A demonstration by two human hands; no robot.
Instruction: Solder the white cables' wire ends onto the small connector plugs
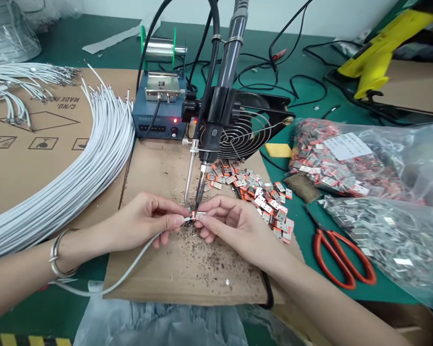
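Observation:
Between thumb and fingers, my left hand (153, 218) pinches the end of a white cable (139, 259), whose length trails down and to the left. My right hand (225, 223) grips a small metal USB connector (201, 215) with an orange part at its rear. Cable end and connector meet right under the tip of a mounted soldering iron (201, 185). A thin metal solder feed tube (190, 178) comes down beside the iron, its bent end close to my left fingertips. The exact contact at the joint is too small to make out.
A cardboard sheet (144, 283) with dark specks lies below my hands. Loose USB connectors (270, 206) spread at right, near bags of metal parts (346, 163) and orange-handled scissors (341, 254). Left is a cable bundle (104, 144); behind stand a solder feeder (159, 115) and fan (245, 134).

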